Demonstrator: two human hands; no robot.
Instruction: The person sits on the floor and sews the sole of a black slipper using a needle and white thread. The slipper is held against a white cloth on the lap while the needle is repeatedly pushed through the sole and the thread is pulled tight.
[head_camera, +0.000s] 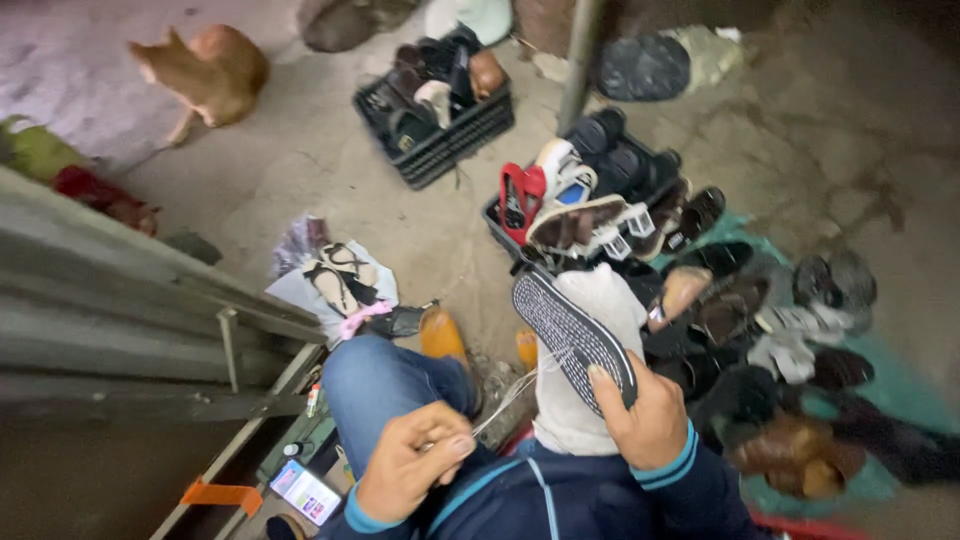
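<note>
Two hands at one white canvas slip-on shoe with a dark ribbed rubber sole (575, 335).
Your right hand (650, 420) curls its fingers around the sole's heel end; your left hand (410, 470) pinches pale thread (515, 390) taut beside it. You'd judge it light, upper soft, sole stiff yet bendy; hold by the sole edge.

A small rectangular phone screen (305, 491) lies lit at the bottom left, on the shelf of a grey metal frame (262, 420), showing white with pink and blue patches. Just left of it sits a flat orange tag or tape piece (222, 495). Further up on the floor lies a crumpled glossy plastic wrapper (298, 244), grey-purple, beside a pale sheet (300, 292).
</note>
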